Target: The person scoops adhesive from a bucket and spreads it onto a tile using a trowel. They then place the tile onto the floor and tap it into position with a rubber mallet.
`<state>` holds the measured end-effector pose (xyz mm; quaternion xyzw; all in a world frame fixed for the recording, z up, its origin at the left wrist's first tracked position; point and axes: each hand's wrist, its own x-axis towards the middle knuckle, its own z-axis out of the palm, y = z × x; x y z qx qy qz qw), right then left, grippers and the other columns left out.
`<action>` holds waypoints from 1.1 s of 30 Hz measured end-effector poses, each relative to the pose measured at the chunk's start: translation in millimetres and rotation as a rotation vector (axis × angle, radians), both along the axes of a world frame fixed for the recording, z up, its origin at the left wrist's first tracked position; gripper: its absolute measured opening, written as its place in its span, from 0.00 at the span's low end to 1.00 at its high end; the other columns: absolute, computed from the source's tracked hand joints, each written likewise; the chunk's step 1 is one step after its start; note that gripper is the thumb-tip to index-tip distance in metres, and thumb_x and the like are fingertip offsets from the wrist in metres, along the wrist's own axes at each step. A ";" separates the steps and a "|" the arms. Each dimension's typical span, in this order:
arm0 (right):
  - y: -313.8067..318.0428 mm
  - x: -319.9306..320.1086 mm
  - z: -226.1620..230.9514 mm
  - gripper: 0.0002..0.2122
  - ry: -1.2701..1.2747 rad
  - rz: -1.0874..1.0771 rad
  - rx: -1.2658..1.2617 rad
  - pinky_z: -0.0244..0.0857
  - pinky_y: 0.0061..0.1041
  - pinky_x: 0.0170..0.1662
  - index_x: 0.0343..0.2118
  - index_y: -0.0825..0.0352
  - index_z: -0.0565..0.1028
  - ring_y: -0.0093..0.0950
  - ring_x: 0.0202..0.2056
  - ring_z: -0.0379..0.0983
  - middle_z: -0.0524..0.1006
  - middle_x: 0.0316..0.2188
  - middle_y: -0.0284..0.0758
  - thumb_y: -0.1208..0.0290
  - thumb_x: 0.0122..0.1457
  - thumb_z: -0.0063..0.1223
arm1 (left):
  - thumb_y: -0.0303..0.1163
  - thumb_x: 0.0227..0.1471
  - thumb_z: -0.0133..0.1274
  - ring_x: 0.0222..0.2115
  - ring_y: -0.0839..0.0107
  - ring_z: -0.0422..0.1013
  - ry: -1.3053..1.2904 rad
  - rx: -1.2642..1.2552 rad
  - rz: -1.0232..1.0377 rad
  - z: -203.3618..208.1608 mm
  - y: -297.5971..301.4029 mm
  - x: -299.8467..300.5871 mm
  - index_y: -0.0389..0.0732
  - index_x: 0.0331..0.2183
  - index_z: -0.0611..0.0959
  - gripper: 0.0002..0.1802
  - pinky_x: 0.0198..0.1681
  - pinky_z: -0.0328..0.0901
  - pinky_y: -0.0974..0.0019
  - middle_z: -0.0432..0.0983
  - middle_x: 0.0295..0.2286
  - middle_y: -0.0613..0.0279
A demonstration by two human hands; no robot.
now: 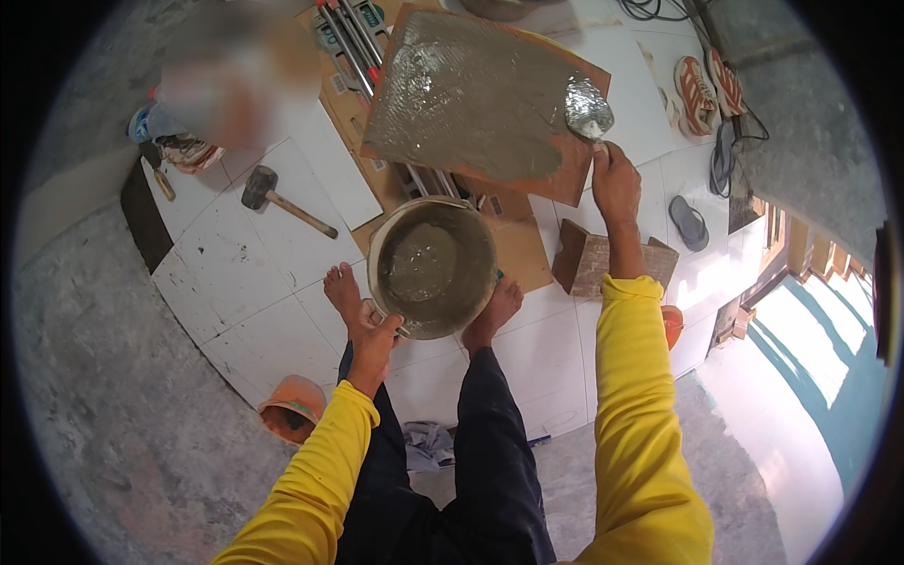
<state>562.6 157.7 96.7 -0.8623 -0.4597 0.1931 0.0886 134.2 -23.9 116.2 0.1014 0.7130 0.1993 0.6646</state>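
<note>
My right hand (617, 185) is closed round the handle of a trowel (590, 111). The shiny blade rests at the right end of a large brown tile (570, 185), whose face is mostly coated in wet grey mortar (471, 104). Bare brown surface shows along the tile's right and lower edges. Between my feet stands a round bucket (376, 273) with wet grey mortar (424, 259) inside. My left hand (375, 341) grips the bucket at its near left side, by what looks like its wire handle. Those fingertips are partly hidden.
A mallet (282, 202) lies on white tiles at the left. An orange bucket (294, 407) lies tipped near my left forearm. A wooden piece (591, 266), a grey sandal (688, 223) and sneakers (697, 94) are at the right. Long metal bars (350, 42) run beneath the brown tile.
</note>
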 end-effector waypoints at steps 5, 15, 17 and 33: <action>-3.8 32.5 -8.8 0.23 0.152 -0.160 0.020 0.74 0.45 0.47 0.54 0.69 0.81 0.48 0.39 0.83 0.85 0.38 0.50 0.53 0.72 0.48 | 0.23 0.57 0.57 0.35 0.77 0.80 -0.012 -0.009 -0.023 -3.0 -3.9 4.8 0.43 0.50 0.76 0.19 0.35 0.79 0.67 0.82 0.41 0.67; -43.6 55.5 -14.3 0.23 0.374 -0.296 0.023 0.72 0.31 0.30 0.54 0.71 0.80 0.25 0.24 0.77 0.82 0.29 0.37 0.53 0.73 0.46 | 0.21 0.57 0.56 0.37 0.76 0.80 -0.036 0.006 -0.016 10.9 -1.4 17.1 0.44 0.51 0.75 0.20 0.38 0.81 0.64 0.81 0.41 0.66; -37.8 47.9 -14.9 0.23 0.536 -0.375 0.098 0.72 0.31 0.28 0.54 0.71 0.79 0.25 0.23 0.77 0.81 0.29 0.38 0.53 0.74 0.45 | 0.21 0.57 0.56 0.37 0.75 0.80 -0.022 -0.003 -0.026 10.6 -3.8 16.8 0.44 0.50 0.75 0.20 0.38 0.82 0.63 0.81 0.41 0.65; -103.8 -27.9 14.0 0.24 0.243 -0.104 -0.077 0.68 0.51 0.56 0.58 0.69 0.76 0.59 0.53 0.76 0.80 0.51 0.56 0.52 0.73 0.45 | 0.24 0.55 0.58 0.47 0.71 0.75 -0.052 -0.002 -0.033 22.7 15.7 35.2 0.41 0.56 0.73 0.26 0.41 0.77 0.61 0.74 0.49 0.62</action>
